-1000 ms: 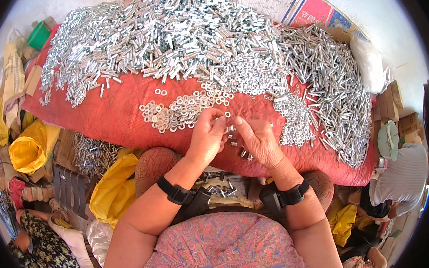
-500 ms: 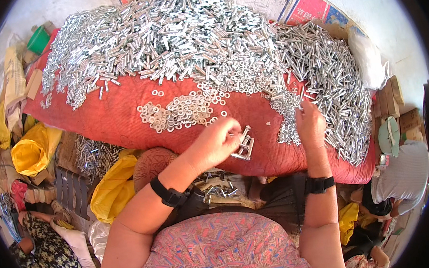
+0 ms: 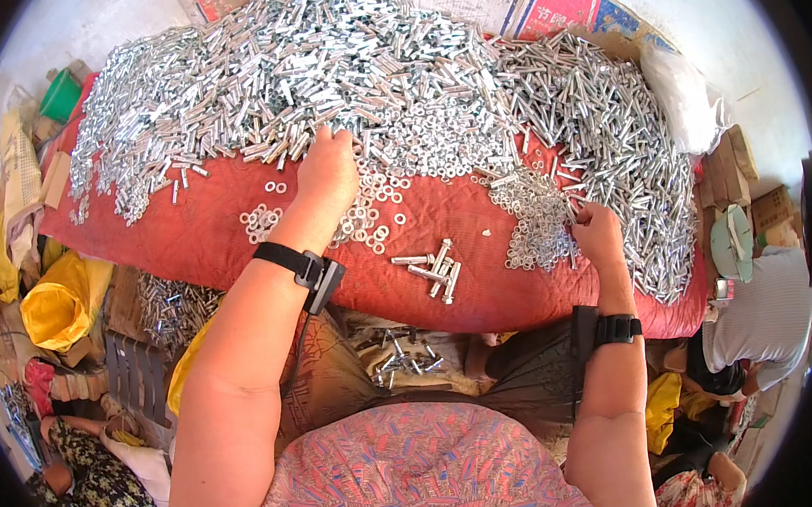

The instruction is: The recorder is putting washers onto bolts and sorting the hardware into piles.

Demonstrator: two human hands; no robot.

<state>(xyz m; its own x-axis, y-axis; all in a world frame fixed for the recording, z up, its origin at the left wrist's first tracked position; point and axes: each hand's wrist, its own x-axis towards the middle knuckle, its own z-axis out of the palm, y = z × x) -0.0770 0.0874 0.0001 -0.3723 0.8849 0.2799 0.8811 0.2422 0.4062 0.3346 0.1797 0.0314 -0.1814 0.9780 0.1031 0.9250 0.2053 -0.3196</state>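
The fingers of my left hand (image 3: 329,173) are at the near fringe of the sleeves (image 3: 311,64); the back of the hand hides their tips, so I cannot tell whether they are apart or clamped. My right hand (image 3: 598,234) is curled at the right side of the rings (image 3: 534,222), next to the bolt heap (image 3: 642,165); its fingers look close together, but I cannot tell if they pinch anything. Flat washers (image 3: 362,224) lie on both sides of my left forearm. Between my hands, toward the near edge of the red cloth (image 3: 191,234), rests a small bolt cluster (image 3: 437,272). The sleeves bank along the far edge, the bolt heap toward the right edge. I judge each sleeve light, stiff, slick and apt to roll, best pinched across its middle; the thin rings want fingertips on the rim.
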